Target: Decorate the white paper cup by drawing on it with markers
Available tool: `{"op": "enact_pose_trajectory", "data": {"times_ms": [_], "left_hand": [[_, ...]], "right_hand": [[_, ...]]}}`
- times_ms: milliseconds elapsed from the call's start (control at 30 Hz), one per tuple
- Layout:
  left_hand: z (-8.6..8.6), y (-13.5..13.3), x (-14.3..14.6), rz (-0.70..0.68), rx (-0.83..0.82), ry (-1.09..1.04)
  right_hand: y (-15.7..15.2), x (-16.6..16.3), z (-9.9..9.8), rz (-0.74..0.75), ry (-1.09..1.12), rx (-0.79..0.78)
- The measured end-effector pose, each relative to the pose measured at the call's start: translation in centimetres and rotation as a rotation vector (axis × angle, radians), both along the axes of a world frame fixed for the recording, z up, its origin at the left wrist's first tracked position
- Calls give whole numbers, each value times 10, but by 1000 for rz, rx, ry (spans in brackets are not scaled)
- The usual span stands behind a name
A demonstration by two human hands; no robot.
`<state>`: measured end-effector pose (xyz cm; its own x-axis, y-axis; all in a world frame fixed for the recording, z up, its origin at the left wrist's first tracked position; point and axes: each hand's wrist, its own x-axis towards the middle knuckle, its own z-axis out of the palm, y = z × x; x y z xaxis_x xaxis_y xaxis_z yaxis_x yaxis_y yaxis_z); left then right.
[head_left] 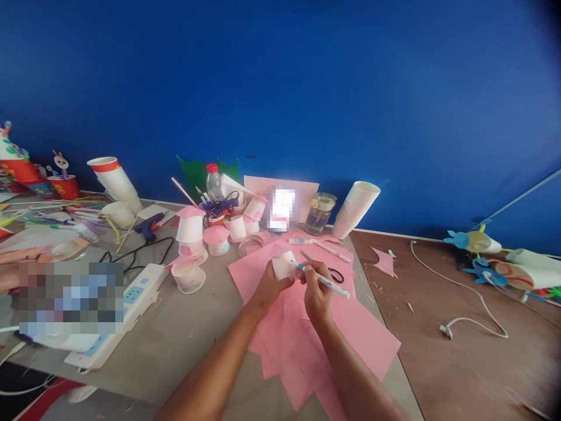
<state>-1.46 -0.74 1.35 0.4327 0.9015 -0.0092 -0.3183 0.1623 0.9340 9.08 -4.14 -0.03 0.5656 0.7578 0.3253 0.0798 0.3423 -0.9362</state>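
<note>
At the far left of the frame we are seeing red paper cups [65,186] standing at the back edge of the grey desk [197,345], and just right of them a leaning stack of white cups [119,182]. Lower down, a white power strip [137,292] is lying along the desk, with a blue glue gun [149,225] resting above it. Moving right, we are passing several upturned cups with pink tops [191,229] and one pink-patterned cup [188,276] sitting in front of them. At the centre, just below the middle of the frame, our left grip [267,289] is closing around a white paper piece [284,264], holding it up above the pink paper sheets [307,339] that are spreading over the desk towards the lower edge. Just to the right, our right grip [316,292] is pinching a white pen [326,282], and its blue end is touching the white paper piece. Whether that piece is a cup or a folded sheet we cannot tell. Behind the hands a second pen [333,251] is lying on the pink sheets, and at the back a glass jar [319,213] is standing beside another tilted stack of white cups [357,207]. Farther right, a white cable [464,292] is curling across a brown surface [460,362], and at the right edge blue and white paper figures [471,241] are lying against the blue wall [307,88].
</note>
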Motion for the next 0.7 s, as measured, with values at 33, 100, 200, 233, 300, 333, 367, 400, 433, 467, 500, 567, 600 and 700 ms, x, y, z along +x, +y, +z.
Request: {"op": "enact_pose_trajectory", "data": {"times_ms": [33,100,200,233,300,333,367,400,433,467,500,567,600,700], "left_hand": [[0,0,0,0,-5,1],[0,0,0,11,-24,14],[-3,1,-1,22,-36,23],[-4,1,-1,18,-33,22],[-5,2,0,6,-25,20],[-5,2,0,0,-23,21],[-5,2,0,-4,-24,21],[-5,2,0,-5,-26,20],[-5,1,0,-3,-30,17],[-4,1,0,2,-33,13],[-4,1,0,7,-35,11],[-3,1,-1,15,-34,8],[-2,1,0,14,-30,8],[-1,0,0,3,-22,9]], "right_hand": [[0,0,0,-7,3,-2],[1,1,0,-17,-12,-10],[1,1,0,-17,-46,-27],[1,1,0,-19,-46,-29],[1,0,2,-24,-30,-27],[0,0,3,-27,-17,-24],[0,0,3,-30,-6,-22],[0,0,4,-32,1,-18],[1,0,4,-32,3,-15],[1,1,4,-29,0,-13],[1,1,4,-25,-4,-14],[1,1,3,-23,-6,-18],[1,1,3,-26,1,-21],[1,1,3,-32,24,-25]]}}
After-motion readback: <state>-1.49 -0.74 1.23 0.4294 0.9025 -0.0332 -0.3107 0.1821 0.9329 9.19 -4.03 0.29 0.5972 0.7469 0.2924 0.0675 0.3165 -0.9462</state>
